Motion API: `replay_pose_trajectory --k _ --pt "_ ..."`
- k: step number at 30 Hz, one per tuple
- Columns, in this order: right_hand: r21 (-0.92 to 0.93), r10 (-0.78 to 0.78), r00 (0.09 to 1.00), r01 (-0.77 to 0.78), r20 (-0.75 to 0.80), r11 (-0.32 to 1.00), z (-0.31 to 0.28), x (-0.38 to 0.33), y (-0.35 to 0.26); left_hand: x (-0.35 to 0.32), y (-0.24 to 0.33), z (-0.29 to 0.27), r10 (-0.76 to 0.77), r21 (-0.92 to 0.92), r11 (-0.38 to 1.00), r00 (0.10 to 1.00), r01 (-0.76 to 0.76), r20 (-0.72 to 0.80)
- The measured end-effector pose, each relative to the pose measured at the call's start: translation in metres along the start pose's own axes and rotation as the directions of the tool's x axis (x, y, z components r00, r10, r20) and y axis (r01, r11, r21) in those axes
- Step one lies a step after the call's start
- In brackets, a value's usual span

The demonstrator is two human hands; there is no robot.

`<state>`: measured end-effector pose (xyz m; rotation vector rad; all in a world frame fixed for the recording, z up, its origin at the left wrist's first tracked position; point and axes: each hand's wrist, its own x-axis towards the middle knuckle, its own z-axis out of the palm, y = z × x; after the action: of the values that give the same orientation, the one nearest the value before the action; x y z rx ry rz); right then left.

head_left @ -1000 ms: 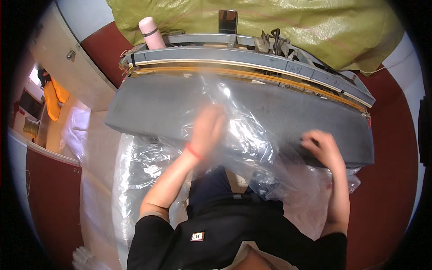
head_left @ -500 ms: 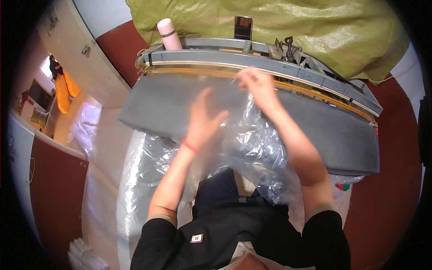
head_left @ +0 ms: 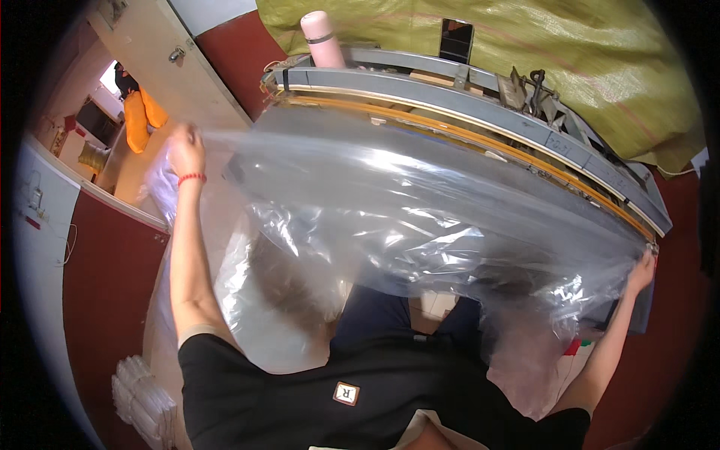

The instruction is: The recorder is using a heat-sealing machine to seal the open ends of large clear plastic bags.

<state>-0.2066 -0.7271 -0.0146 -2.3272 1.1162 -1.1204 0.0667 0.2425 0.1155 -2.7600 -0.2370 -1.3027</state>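
A clear plastic sheet [head_left: 420,210] is stretched wide between my two hands, over a dark grey padded surface [head_left: 292,120]. My left hand [head_left: 186,152], a red bracelet at its wrist, is closed on the sheet's far left corner, held out past the pad's left end. At the far right, my right hand [head_left: 641,271] pinches the other corner beside the right end of the machine's bar. The sheet's lower part hangs in shiny folds toward my lap. Along the pad's far side runs a long grey metal sealing frame [head_left: 390,84] with an orange strip [head_left: 450,124].
A pink bottle [head_left: 322,41] and a phone [head_left: 456,41] stand behind the frame, near a metal clamp [head_left: 534,90]. A yellow-green woven cover [head_left: 570,52] hangs at the back. At left are a door [head_left: 169,67] and a bundle of folded clear plastic [head_left: 139,394].
My hands have moved far apart, the left outward to the left and the right outward to the right. The bunched plastic sheet is now spread across the pad.
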Motion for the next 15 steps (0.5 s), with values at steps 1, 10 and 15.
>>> replay_pose_trajectory --k 1,10,15 --pt "-0.007 -0.042 0.998 0.042 -0.054 0.999 -0.002 -0.001 0.020 0.011 0.009 0.004 0.085 0.104 0.994 0.892 -0.042 -0.445" --pt "-0.551 0.044 0.999 -0.034 0.004 0.834 -0.021 0.009 0.065 -0.055 0.084 0.147 0.266 -0.352 0.933 0.803 -0.075 0.533" --pt "-0.666 0.118 0.991 -0.045 0.064 0.745 -0.021 0.015 0.063 -0.038 0.071 0.169 0.028 -0.127 0.989 0.762 0.072 0.647"
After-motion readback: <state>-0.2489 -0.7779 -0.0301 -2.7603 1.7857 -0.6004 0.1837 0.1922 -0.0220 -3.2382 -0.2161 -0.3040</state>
